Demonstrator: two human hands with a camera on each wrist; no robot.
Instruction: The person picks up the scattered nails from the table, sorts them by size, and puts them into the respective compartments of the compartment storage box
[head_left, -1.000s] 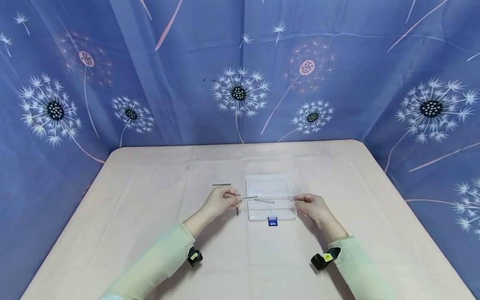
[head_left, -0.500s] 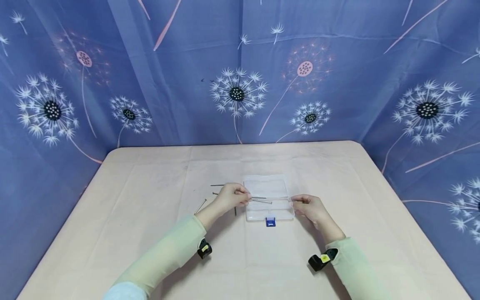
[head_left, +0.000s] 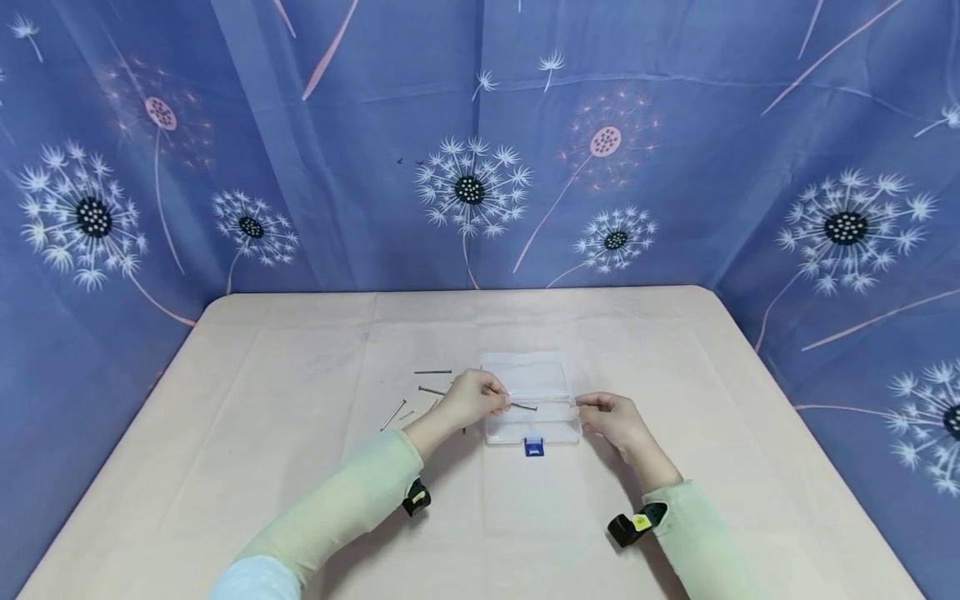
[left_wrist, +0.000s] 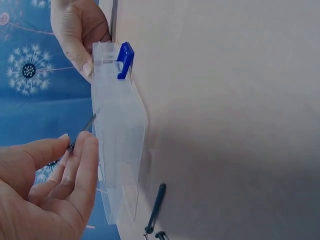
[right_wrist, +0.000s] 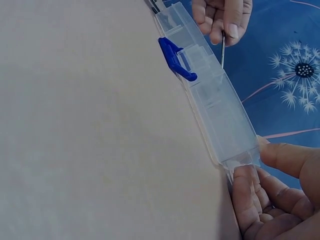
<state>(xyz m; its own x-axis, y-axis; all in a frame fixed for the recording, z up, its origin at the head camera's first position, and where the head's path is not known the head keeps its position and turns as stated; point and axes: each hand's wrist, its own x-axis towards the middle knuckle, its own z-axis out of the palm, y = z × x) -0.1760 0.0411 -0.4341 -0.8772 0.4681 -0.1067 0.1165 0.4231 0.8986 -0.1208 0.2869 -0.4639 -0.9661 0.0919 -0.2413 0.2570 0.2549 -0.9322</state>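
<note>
"Pinching a nail (left_wrist: 87, 125) between thumb and fingertips, the left hand (head_left: 465, 400) has it right at the clear plastic compartment box (head_left: 504, 441). How would you handle that?"

"Mind the angle. In the right wrist view the nail points steeply down at the rim, near the top of the frame. I'd lower it and turn it along a compartment's length before releasing, so that its point doesn't catch on a divider."

"And the right hand (head_left: 621, 427)?"

"It's clamped on the box's right-hand end, thumb on one side, fingers on the other. That seems wise: so light a box could slide if bumped. Firm but gentle, since thin plastic probably flexes."

"Where exactly is the box?"

"Right of centre in the head view, a little below the middle, with its lid (head_left: 523, 375) laid back towards the top and the blue latch (head_left: 534, 447) at the lower edge."

"A nail shows there too, just right of the left fingertips."

"Yes, but I can't tell whether it's the pinched one or another lying inside. Go in slowly, in case they knock together."

"The loose nails (head_left: 393, 414)?"

"Scattered on the counter (head_left: 525, 525), left of centre, close to the left wrist. Lift the forearm clear when coming away, or the sleeve (head_left: 352, 496) might sweep them."
</note>
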